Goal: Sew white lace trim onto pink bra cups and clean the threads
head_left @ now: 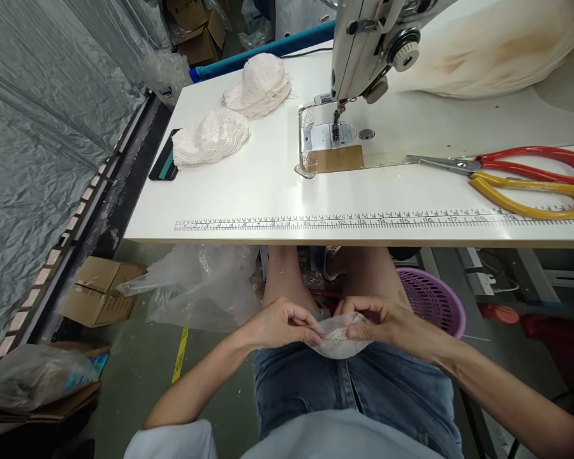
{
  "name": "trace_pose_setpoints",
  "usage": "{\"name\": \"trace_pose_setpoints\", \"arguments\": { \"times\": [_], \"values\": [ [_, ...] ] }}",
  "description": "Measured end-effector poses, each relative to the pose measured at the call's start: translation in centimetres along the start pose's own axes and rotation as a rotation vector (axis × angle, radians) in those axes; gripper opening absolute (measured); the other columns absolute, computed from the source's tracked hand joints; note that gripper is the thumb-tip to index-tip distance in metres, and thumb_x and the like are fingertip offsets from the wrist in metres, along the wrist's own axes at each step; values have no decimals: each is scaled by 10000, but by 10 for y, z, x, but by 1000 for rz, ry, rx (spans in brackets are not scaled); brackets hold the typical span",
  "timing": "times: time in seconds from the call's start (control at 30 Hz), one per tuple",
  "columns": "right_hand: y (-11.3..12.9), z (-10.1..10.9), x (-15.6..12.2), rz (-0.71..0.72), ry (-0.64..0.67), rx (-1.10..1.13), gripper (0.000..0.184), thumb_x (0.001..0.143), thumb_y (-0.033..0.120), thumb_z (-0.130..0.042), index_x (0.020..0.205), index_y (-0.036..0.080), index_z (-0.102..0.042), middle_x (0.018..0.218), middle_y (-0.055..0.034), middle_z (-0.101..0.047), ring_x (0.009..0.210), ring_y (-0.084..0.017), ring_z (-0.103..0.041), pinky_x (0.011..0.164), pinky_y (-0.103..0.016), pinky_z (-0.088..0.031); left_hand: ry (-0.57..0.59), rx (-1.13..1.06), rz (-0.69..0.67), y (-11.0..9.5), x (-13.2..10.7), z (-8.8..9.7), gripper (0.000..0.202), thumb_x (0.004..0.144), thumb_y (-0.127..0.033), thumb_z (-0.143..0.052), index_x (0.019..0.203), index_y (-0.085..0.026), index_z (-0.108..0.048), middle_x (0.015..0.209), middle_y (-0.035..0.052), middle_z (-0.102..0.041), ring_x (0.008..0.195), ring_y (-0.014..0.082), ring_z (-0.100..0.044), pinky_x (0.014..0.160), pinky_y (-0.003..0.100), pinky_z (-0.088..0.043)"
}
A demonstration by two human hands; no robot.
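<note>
Both hands are down in my lap, below the table's front edge. My left hand (280, 322) and my right hand (380, 322) each pinch the rim of a small clear plastic bag (337, 343) that holds tiny white pieces. The bag rests on my denim shorts. On the white sewing table (249, 191) lie two stacks of white lace cups, one nearer (210, 137) and one farther back (261, 86). The sewing machine (363, 51) stands at the table's back, its needle over the metal plate (323, 137).
Red-handled scissors (521, 162) and yellow-handled scissors (530, 194) lie on the table's right side, above a printed ruler (363, 221). A purple basket (433, 306) sits under the table by my right knee. A clear plastic bag (201, 287) and cardboard boxes (98, 290) are on the floor at the left.
</note>
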State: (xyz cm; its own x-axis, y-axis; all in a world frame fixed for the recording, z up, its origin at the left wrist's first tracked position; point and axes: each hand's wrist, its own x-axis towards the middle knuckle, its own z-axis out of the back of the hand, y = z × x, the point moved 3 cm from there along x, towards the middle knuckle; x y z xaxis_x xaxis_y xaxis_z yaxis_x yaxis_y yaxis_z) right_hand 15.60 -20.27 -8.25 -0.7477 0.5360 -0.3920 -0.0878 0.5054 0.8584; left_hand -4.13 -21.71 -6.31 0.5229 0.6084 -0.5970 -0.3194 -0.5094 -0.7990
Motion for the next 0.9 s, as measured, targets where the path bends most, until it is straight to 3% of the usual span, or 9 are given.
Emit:
{"name": "trace_pose_setpoints", "arguments": {
  "times": [0.23,0.5,0.73,0.9],
  "values": [
    [0,1,1,-26,-21,21,310,713,443,-725,701,163,-593,687,5,-570,651,-129,-502,589,-242,-374,57,29,10,0,-3,2,274,729,-322,-689,941,-154,-737,823,56,-731,748,155,-656,713,229,-506],
    [-8,8,-1,-27,-64,14,259,725,398,-729,716,167,-610,708,-7,-603,677,-144,-544,610,-249,-409,67,86,13,2,-10,1,228,747,-283,-677,909,-137,-744,786,58,-729,678,128,-634,618,181,-463],
    [-12,9,-4,-41,-67,36,271,728,398,-729,695,169,-588,669,4,-578,632,-125,-520,573,-234,-396,184,-45,51,-2,-9,1,253,727,-265,-694,946,-145,-735,846,56,-732,774,148,-663,714,213,-506],
    [-13,11,-5,-50,-100,39,339,699,463,-736,663,170,-569,623,6,-556,593,-120,-503,554,-238,-398,170,-80,44,8,-7,3,251,732,-252,-700,957,-142,-724,840,49,-733,764,139,-663,740,220,-508]
  ]
}}
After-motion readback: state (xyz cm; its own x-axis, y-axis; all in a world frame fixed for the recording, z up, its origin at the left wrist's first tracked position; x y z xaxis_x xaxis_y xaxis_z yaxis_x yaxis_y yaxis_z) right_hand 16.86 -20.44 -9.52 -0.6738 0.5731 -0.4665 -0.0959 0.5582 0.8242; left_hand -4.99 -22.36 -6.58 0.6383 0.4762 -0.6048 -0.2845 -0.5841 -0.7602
